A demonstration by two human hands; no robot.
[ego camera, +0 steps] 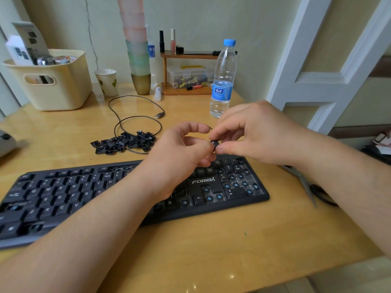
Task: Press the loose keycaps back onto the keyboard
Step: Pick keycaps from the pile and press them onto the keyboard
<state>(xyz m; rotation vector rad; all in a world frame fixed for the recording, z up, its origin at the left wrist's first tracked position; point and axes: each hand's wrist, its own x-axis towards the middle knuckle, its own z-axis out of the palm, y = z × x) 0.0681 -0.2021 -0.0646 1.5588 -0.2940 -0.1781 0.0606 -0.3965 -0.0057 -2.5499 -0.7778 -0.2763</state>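
A black keyboard (63, 193) lies across the wooden desk; several sockets on its number pad and arrow block stand bare, showing blue stems. A pile of loose black keycaps (124, 142) sits behind the keyboard inside the loops of its cable. Above the keyboard's right half, a single black keycap (214, 143) is pinched between the fingertips of both hands. My left hand (179, 153) grips it from the left, my right hand (254, 134) from the right.
A water bottle (223, 81) stands just behind my right hand. Scissors (306, 185) lie at the right of the keyboard. A cream basket (50, 81), a paper cup (108, 82), stacked cups (138, 60) and a small wooden shelf (186, 70) line the back.
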